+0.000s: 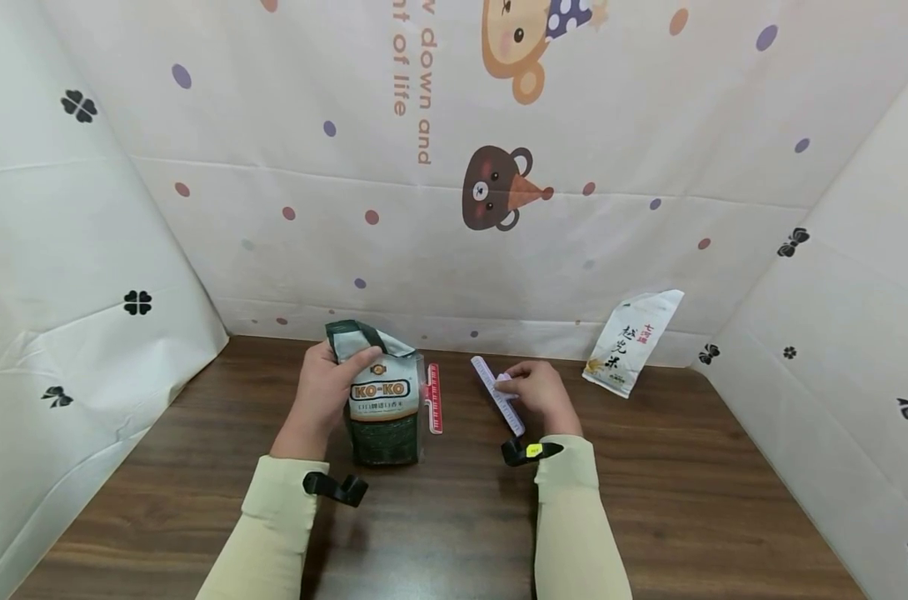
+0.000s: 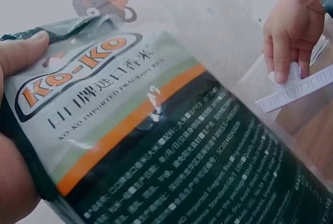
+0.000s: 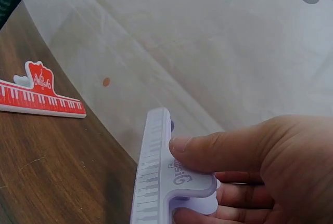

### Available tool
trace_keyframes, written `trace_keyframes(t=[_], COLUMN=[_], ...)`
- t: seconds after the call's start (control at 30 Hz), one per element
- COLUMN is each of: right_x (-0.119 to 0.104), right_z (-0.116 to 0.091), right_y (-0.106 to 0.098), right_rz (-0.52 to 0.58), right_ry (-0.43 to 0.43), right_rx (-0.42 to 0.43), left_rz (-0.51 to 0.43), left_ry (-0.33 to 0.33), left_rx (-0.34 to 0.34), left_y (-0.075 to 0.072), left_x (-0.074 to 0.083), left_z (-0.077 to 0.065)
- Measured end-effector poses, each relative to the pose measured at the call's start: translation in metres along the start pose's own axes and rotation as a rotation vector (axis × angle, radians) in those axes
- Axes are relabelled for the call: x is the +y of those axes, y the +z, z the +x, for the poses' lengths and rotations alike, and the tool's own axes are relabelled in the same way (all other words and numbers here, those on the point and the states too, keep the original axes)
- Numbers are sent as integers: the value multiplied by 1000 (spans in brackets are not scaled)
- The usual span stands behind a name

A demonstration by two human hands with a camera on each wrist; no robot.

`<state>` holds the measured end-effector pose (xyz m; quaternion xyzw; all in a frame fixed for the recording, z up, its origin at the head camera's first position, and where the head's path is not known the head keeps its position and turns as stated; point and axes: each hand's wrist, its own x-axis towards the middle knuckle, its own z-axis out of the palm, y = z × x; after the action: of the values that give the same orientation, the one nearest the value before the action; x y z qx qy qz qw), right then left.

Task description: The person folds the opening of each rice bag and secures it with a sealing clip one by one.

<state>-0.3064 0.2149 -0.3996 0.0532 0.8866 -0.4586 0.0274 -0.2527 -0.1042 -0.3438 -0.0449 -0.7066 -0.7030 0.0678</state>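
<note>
My left hand [image 1: 324, 392] grips the folded top of a green and white KO-KO rice bag [image 1: 382, 417], thumb across its front. In the left wrist view the printed front of the rice bag [image 2: 125, 115] fills most of the picture. Between thumb and fingers, my right hand [image 1: 541, 392] pinches the handle of a lilac clip [image 3: 151, 174] with a piano-key pattern. The clip's long bar points away from the palm, apart from the bag. A red clip [image 1: 435, 398] of the same shape lies on the table just right of the bag.
A white rice packet [image 1: 632, 343] leans against the back cloth [image 1: 394, 250] at the right. The brown wooden table [image 1: 686, 500] is bordered by patterned white cloth at the back and both sides.
</note>
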Motion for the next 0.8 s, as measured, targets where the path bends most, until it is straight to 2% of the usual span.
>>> trace_keyframes(t=[0.13, 0.27, 0.5, 0.8], right_x=[-3, -5, -5, -10], right_z=[-2, -4, -6, -8], right_y=[-3, -5, -4, -7], right_rz=[-18, -29, 0, -33], right_ry=[-24, -45, -79, -149], right_rx=[9, 12, -4, 37], left_rz=[-30, -26, -19, 11], left_ry=[41, 51, 18, -7], left_rx=[-15, -19, -8, 10], left_y=[0, 1, 0, 1], left_x=[-1, 0, 0, -2], left_z=[1, 1, 0, 0])
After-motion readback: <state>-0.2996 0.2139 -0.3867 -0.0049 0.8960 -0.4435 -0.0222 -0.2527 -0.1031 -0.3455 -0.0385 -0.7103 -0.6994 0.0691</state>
